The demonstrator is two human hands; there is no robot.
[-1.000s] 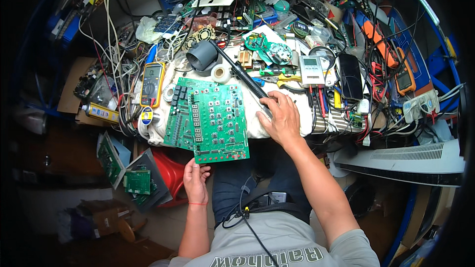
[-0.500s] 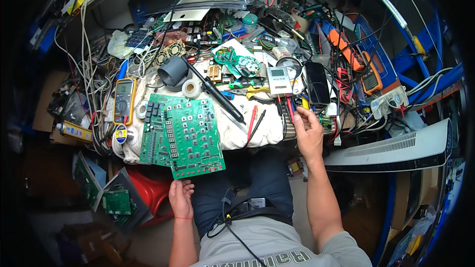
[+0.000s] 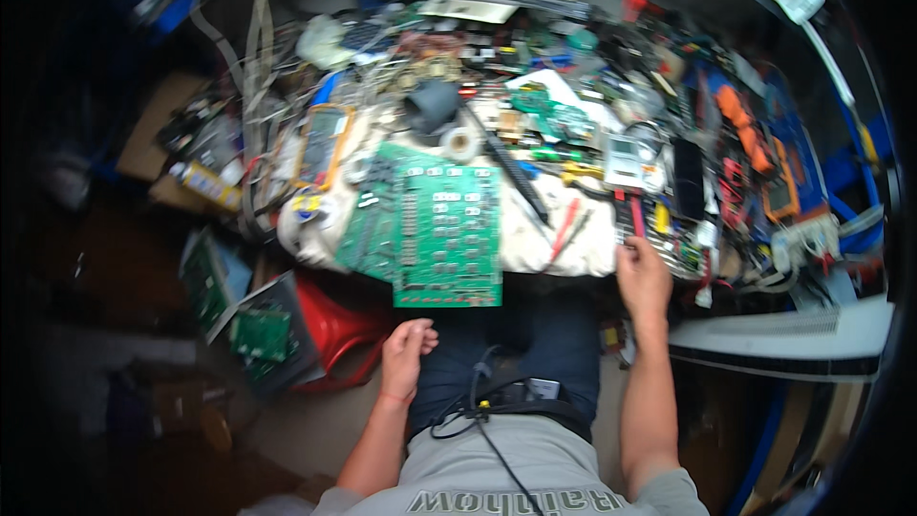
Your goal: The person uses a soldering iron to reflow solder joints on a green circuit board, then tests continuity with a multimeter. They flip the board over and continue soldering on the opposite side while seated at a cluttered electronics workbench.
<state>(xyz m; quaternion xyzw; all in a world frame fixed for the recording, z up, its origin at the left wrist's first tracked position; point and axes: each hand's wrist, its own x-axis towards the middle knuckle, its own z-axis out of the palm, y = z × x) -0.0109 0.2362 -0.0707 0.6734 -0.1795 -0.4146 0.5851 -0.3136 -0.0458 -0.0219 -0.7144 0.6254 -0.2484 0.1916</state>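
A green circuit board (image 3: 449, 239) with rows of small buttons lies over a second green board (image 3: 368, 220) and overhangs the front edge of the bench. My left hand (image 3: 408, 354) hovers just below its lower edge, apart from it, fingers curled together with nothing visible in them. At the bench's front right, my right hand (image 3: 643, 272) has its fingers bent at the ends of slim red and dark handles (image 3: 637, 215); blur hides what they pinch. Above these sits a small white device with a display (image 3: 624, 161). Red and black test probes (image 3: 565, 232) lie left of that hand.
A black soldering-iron-like tool (image 3: 506, 164), a tape roll (image 3: 460, 143) and a yellow multimeter (image 3: 323, 146) lie on the white cloth (image 3: 583, 253). Cables and electronic parts crowd the back. A red stool (image 3: 344, 320) stands below left, a long white casing (image 3: 783, 334) at right.
The whole view has shifted and blurred as my head turned left. The upper board sits straighter, and my left hand has come away from its lower edge. My right hand stays by the handles.
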